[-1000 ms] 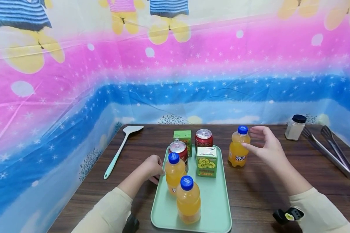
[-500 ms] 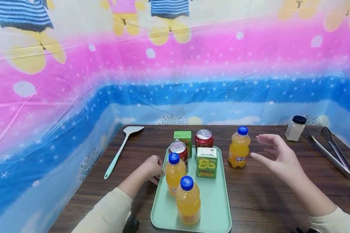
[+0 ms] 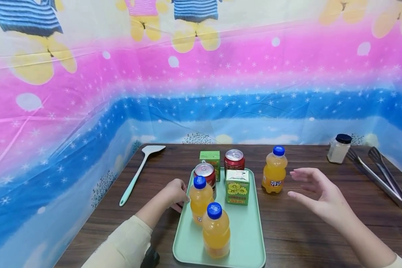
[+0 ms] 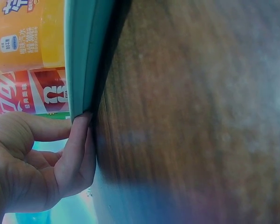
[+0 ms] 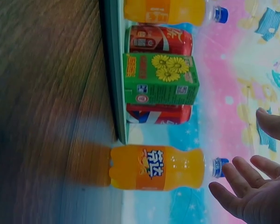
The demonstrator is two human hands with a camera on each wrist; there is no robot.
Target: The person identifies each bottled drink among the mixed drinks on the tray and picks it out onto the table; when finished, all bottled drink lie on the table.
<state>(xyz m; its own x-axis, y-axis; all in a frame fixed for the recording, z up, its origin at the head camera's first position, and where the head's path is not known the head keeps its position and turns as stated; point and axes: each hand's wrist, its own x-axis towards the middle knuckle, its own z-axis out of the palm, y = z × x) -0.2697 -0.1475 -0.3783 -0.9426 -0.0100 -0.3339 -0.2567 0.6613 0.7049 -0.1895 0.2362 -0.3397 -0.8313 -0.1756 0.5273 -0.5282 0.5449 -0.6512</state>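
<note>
Pale green is the tray (image 3: 246, 240), which lies in the lower middle of the head view, on a dark wood-patterned tabletop (image 3: 298, 238). The left hand (image 3: 175, 193), at its left side, has a narrow grip: thumb and fingers pinch the tray's left rim, as the left wrist view also shows. The right hand (image 3: 325, 201), right of centre, has a wide grip, with thumb and fingers spread; it is near the orange bottle (image 3: 274, 173) but apart from it. This bottle stands upright on the tabletop, right of the tray's upper part. On the tray, a front bottle (image 3: 216, 234) stands lowest, and a second bottle (image 3: 201, 201) is just to its upper left. Higher up are a red can (image 3: 205, 171), a flowered carton (image 3: 237, 188), a rear can (image 3: 234, 162) and a rear carton (image 3: 209, 156). A spatula (image 3: 134, 184) lies at the left; a jar (image 3: 338, 150) and metal tongs (image 3: 376, 175) are at the right.
</note>
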